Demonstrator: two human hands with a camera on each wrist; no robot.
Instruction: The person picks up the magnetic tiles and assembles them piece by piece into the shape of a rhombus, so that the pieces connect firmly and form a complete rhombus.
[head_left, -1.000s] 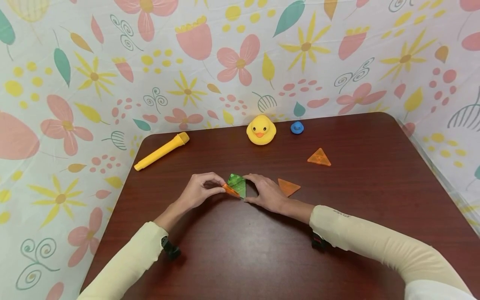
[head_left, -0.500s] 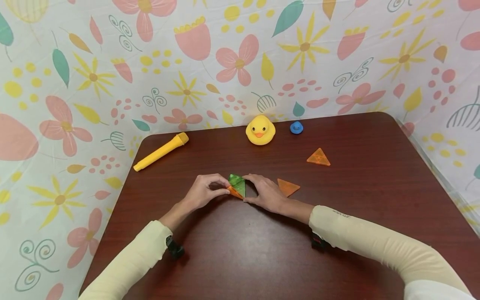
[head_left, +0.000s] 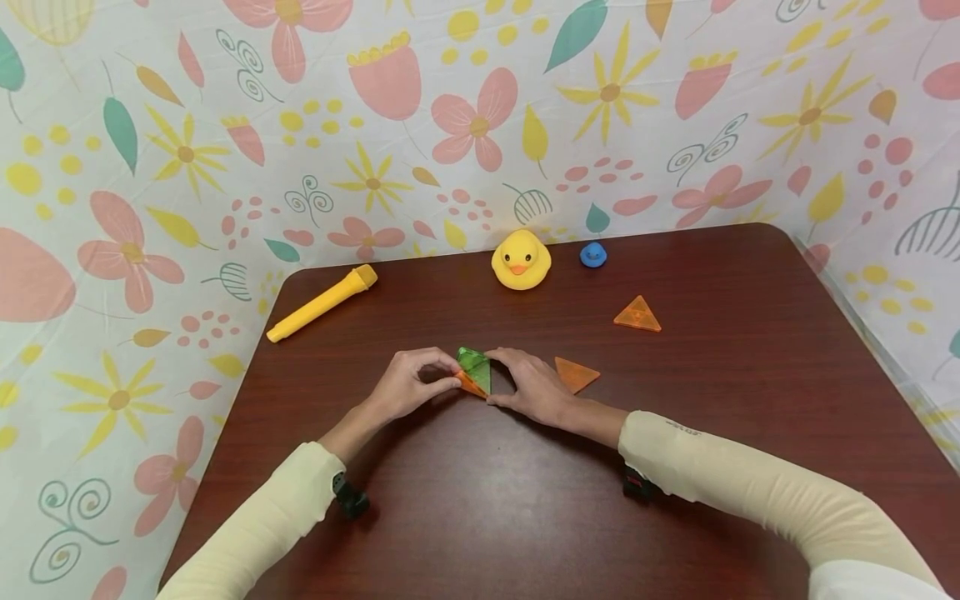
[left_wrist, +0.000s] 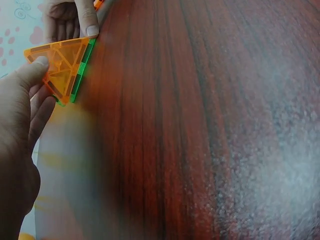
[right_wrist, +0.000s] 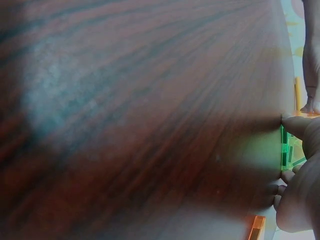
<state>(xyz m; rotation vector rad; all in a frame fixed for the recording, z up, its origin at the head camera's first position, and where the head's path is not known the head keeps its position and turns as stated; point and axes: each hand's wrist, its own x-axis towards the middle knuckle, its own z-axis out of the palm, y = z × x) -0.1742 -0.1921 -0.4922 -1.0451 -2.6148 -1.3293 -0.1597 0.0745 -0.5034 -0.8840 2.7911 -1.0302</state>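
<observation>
Between thumb and fingers, my left hand (head_left: 408,382) pinches a see-through orange triangular magnetic tile (left_wrist: 62,67). The tile stands tilted, one edge along the green magnetic tile (head_left: 476,367), close against it. Thumb and fingers of my right hand (head_left: 536,387) span the green tile's right side, gripping it at two corners. Only a strip of green (left_wrist: 82,75) shows past the orange tile in the left wrist view. In the right wrist view the green tile (right_wrist: 285,150) sits between right thumb and fingers. Whether the two tiles are joined, I cannot tell.
A loose orange triangular tile (head_left: 576,375) lies just beyond my right wrist, and another orange triangle (head_left: 638,314) is farther back. Along the rear of the table (head_left: 495,517) are a yellow toy microphone (head_left: 322,303), a yellow duck (head_left: 521,260) and a small blue duck (head_left: 593,255).
My left hand moved slightly right with the orange tile, bringing it against the green tile's lower edge, then held still. My right hand stayed in place on the green tile.
</observation>
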